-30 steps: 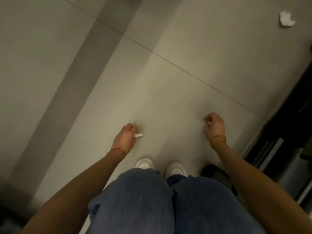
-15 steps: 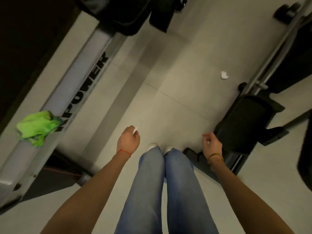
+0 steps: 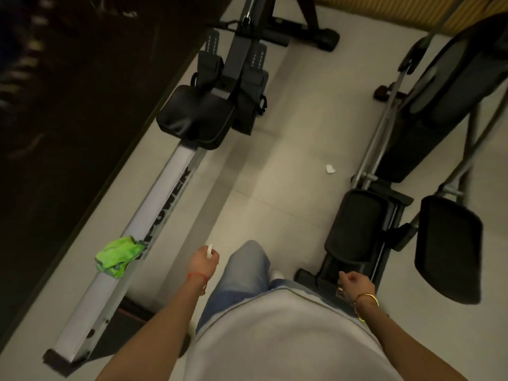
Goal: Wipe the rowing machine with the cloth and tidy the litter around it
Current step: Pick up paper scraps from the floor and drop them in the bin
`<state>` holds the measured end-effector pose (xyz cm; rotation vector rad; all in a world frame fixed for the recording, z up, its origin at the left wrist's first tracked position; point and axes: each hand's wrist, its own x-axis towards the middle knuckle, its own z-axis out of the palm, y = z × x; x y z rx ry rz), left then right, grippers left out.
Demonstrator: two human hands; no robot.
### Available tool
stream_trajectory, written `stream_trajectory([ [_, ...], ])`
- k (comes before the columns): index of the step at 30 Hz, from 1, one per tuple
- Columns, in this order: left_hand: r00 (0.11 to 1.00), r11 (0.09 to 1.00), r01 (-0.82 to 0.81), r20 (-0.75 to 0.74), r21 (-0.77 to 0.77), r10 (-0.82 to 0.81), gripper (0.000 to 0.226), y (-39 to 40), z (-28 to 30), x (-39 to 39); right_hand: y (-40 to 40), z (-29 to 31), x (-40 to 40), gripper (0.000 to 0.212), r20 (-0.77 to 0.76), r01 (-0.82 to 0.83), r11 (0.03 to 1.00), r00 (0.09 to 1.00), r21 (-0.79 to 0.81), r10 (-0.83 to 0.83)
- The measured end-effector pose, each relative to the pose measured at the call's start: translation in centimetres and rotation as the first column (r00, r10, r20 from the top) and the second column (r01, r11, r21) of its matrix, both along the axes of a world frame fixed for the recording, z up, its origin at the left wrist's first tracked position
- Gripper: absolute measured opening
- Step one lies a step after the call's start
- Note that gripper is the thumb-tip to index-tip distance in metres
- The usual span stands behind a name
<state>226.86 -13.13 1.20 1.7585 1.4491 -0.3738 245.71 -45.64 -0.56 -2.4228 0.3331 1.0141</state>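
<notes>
Green cloth point(image 3: 118, 256) draped on rower rail point(image 3: 154, 215), near left. Left hand point(image 3: 204, 263) pinches a small white scrap point(image 3: 209, 251). Crumpled paper point(image 3: 330, 169) on floor, farther, ahead-right, nearer the right hand point(image 3: 354, 284), whose grip is curled, seemingly empty.

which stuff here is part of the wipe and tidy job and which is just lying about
Part of the job:
rower
green cloth, draped on its rail
white scrap, pinched in the left hand
crumpled tissue on the floor

Just there:
elliptical on the right
dark mat on the left
right hand, curled; whether it holds anything is unclear
</notes>
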Motion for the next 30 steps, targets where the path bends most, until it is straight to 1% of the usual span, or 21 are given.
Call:
stream_trajectory([
  [3, 0.999, 0.999, -0.032, -0.033, -0.035, 0.031, 0.018, 0.7, 0.2, 0.8, 0.5, 0.0, 2.2, 0.033, 0.007, -0.029, 0.999, 1.0, -0.039, 0.029],
  [7, 0.996, 0.997, -0.055, -0.068, -0.052, 0.051, 0.015, 2.9, -0.3, 3.4, 3.5, -0.6, 6.3, 0.032, 0.0, 0.043, 0.999, 0.999, 0.006, -0.043],
  [10, 0.995, 0.996, -0.06, -0.08, -0.065, 0.055, 0.014, 5.5, -0.9, 6.9, 6.4, -1.4, 10.3, 0.032, 0.006, 0.082, 0.997, 0.997, 0.017, -0.082],
  [12, 0.994, 0.998, 0.001, -0.109, -0.058, -0.007, 0.016, 7.8, -1.1, 9.9, 8.5, -1.7, 13.1, 0.031, 0.009, 0.108, 0.994, 0.994, 0.016, -0.108],
  [15, 0.977, 0.991, 0.131, -0.165, -0.038, -0.136, 0.026, 12.3, -1.3, 15.5, 11.6, -1.5, 17.7, 0.025, 0.035, 0.143, 0.99, 0.989, 0.012, -0.143],
  [21, 0.952, 0.957, 0.29, -0.092, -0.025, -0.291, 0.027, 19.8, -1.3, 28.6, 16.5, 1.0, 26.5, 0.026, 0.093, 0.24, 0.97, 0.965, 0.048, -0.244],
  [24, 0.932, 0.932, 0.361, -0.049, 0.011, -0.36, 0.03, 21.0, 0.5, 35.8, 18.0, 1.8, 30.2, 0.024, 0.101, 0.282, 0.957, 0.952, 0.073, -0.289],
  [27, 0.882, 0.879, 0.472, -0.029, 0.064, -0.471, 0.03, 21.0, 1.3, 43.2, 19.2, 2.3, 34.2, 0.024, 0.113, 0.296, 0.951, 0.946, 0.092, -0.305],
  [30, 0.842, 0.836, 0.536, -0.003, 0.114, -0.539, 0.028, 20.8, 0.2, 49.8, 20.1, 1.7, 38.9, 0.021, 0.117, 0.283, 0.954, 0.949, 0.097, -0.293],
])
